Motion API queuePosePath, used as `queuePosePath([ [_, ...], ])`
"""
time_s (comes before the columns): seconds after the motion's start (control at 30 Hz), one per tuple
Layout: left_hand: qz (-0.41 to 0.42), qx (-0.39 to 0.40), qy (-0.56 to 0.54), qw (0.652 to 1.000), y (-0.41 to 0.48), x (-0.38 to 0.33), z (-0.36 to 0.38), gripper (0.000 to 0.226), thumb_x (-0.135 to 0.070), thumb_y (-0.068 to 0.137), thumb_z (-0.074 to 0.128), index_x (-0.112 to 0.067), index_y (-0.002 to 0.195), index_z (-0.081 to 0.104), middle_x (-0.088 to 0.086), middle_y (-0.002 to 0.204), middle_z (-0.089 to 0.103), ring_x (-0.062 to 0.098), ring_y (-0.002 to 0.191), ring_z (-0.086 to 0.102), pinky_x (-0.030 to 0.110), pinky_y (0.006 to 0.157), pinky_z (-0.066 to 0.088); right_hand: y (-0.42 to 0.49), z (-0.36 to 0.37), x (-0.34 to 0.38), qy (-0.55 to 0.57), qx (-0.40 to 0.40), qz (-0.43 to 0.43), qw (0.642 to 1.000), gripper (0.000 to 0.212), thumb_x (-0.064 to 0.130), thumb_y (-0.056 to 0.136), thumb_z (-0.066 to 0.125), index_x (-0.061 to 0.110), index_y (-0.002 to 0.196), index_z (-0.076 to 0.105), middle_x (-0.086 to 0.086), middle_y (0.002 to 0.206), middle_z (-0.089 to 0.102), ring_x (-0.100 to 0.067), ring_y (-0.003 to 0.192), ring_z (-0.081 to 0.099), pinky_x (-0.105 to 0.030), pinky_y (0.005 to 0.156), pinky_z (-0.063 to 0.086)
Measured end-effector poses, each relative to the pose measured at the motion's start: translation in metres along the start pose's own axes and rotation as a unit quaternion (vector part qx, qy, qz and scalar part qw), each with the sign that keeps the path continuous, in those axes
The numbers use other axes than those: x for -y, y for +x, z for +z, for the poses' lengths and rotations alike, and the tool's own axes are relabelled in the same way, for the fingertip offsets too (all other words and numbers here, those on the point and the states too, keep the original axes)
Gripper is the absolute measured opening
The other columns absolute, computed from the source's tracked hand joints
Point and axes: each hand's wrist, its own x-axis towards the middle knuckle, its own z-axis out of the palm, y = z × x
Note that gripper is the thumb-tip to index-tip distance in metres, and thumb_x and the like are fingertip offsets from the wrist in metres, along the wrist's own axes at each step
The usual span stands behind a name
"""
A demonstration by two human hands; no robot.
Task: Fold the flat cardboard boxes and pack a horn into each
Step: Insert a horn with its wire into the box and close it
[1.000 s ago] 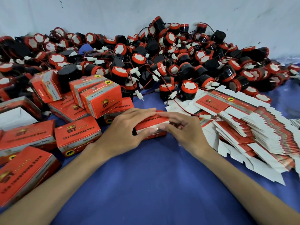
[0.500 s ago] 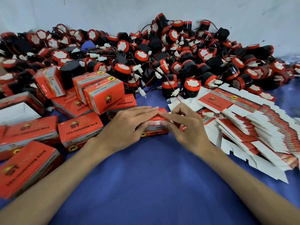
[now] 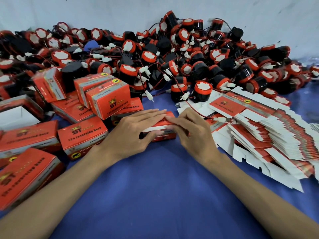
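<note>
- Item in hand: small red cardboard box (image 3: 164, 136), printed, white flap edge showing along near top. Sits centre on blue cloth (image 3: 155, 195), betw. both hands. Erected; lid flap looks not yet tucked. Contents hidden, so can't tell if horn is inside.
- Left hand (image 3: 133, 131): fingers straight across box top, thumb along near face; box clamped betw. them.
- Right hand (image 3: 193, 133): fingers curled, pinching box's right end at the flap.
- Done: closed red printed boxes (image 3: 82, 135), several, heaped and part stacked just left of the hands. One open box w/ white inside (image 3: 17, 116) at far left.
- Left to do: flat red-and-white cardboard blanks (image 3: 269, 140), fanned stack, right side, many.
- Also left: round black horns w/ red rims (image 3: 172, 54), white-faced, wires and white plugs attached; large heap behind, along pale wall (image 3: 103, 11).
- Est. progress: early. Unpacked stock far outnumbers finished boxes; current box at closing step, prob.
</note>
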Motion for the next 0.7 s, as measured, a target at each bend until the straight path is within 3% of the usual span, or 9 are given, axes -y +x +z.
queuePosePath([
  [0.13, -0.026, -0.006, -0.013, 1.000, 0.002, -0.003, 0.000, 0.040, -0.027, 0.091, 0.060, -0.003, 0.123, 0.062, 0.009, 0.126, 0.062, 0.022, 0.126, 0.052, 0.037, 0.107, 0.041, 0.002, 0.002, 0.004, 0.025, -0.008, 0.062, 0.998, 0.016, 0.015, 0.082, 0.071, 0.003, 0.092, 0.076, -0.012, 0.074, 0.048, -0.016, 0.064, 0.044, -0.032, 0.050, 0.041],
  [0.2, -0.022, 0.004, 0.008, 1.000, 0.001, -0.006, -0.001, 0.042, -0.031, 0.092, 0.054, -0.003, 0.122, 0.064, 0.008, 0.125, 0.063, 0.022, 0.126, 0.052, 0.034, 0.107, 0.040, 0.002, -0.001, 0.004, 0.020, 0.013, 0.047, 0.999, 0.019, 0.018, 0.084, 0.070, 0.002, 0.091, 0.076, -0.013, 0.075, 0.048, -0.020, 0.062, 0.045, -0.034, 0.046, 0.042],
  [0.33, -0.004, 0.009, 0.083, 0.997, 0.002, -0.011, -0.005, 0.040, -0.032, 0.094, 0.051, -0.008, 0.123, 0.065, 0.002, 0.128, 0.062, 0.021, 0.125, 0.054, 0.043, 0.098, 0.048, 0.002, -0.008, 0.006, -0.017, 0.044, -0.003, 0.999, 0.023, 0.020, 0.090, 0.062, 0.002, 0.094, 0.075, -0.013, 0.074, 0.048, -0.020, 0.063, 0.045, -0.030, 0.050, 0.040],
  [0.43, 0.008, 0.010, 0.130, 0.991, 0.001, -0.012, -0.005, 0.041, -0.033, 0.095, 0.046, -0.010, 0.124, 0.064, -0.001, 0.131, 0.060, 0.020, 0.125, 0.054, 0.042, 0.093, 0.049, 0.000, -0.007, 0.008, -0.044, 0.038, -0.010, 0.998, 0.022, 0.017, 0.091, 0.061, 0.000, 0.092, 0.075, -0.011, 0.072, 0.047, -0.020, 0.061, 0.044, -0.034, 0.048, 0.040],
  [0.63, 0.016, 0.056, 0.038, 0.998, -0.003, -0.008, 0.001, 0.046, -0.005, 0.093, 0.058, -0.002, 0.137, 0.047, 0.007, 0.143, 0.047, 0.024, 0.137, 0.039, 0.057, 0.111, 0.030, 0.000, -0.007, 0.007, -0.014, 0.025, 0.014, 1.000, 0.021, 0.016, 0.089, 0.061, 0.001, 0.088, 0.076, -0.011, 0.071, 0.046, -0.021, 0.058, 0.043, -0.035, 0.046, 0.040],
  [0.7, 0.016, 0.062, 0.046, 0.997, -0.003, -0.008, 0.000, 0.045, -0.009, 0.094, 0.055, -0.005, 0.138, 0.048, 0.005, 0.144, 0.047, 0.021, 0.138, 0.037, 0.056, 0.113, 0.027, 0.001, -0.008, 0.008, -0.023, 0.030, 0.009, 0.999, 0.023, 0.017, 0.089, 0.061, 0.000, 0.084, 0.075, -0.011, 0.070, 0.046, -0.021, 0.057, 0.044, -0.036, 0.046, 0.040],
])
